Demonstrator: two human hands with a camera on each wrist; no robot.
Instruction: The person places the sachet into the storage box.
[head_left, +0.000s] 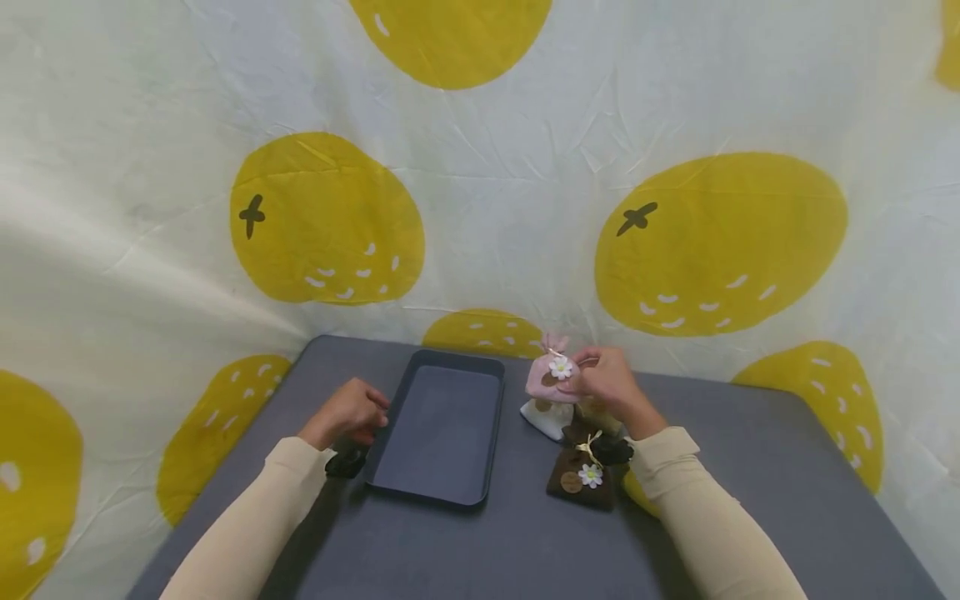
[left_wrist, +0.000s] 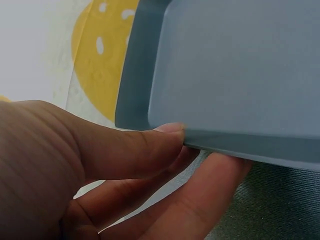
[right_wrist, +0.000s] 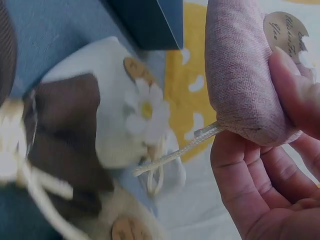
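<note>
In the head view, my right hand (head_left: pixel 611 383) holds a small pink drawstring pouch (head_left: pixel 536 385) with a white flower and a round brown tag, raised above other pouches. The right wrist view shows thumb and fingers pinching the pink pouch (right_wrist: pixel 240 65), its cord hanging free. My left hand (head_left: pixel 348 412) grips the left edge of a dark grey rectangular tray (head_left: pixel 438 433). Up close in the left wrist view, the thumb lies on the rim of the tray (left_wrist: pixel 250 142), with fingers underneath. Nothing lies inside the tray.
Below the right hand lie a white pouch (head_left: pixel 546 421), a beige pouch (head_left: pixel 600 414) and a dark brown pouch (head_left: pixel 595 500) with a flower. Something yellow (head_left: pixel 637 493) is partly hidden by the right sleeve. A fruit-patterned cloth (head_left: pixel 510 208) hangs behind the grey table (head_left: pixel 510 558).
</note>
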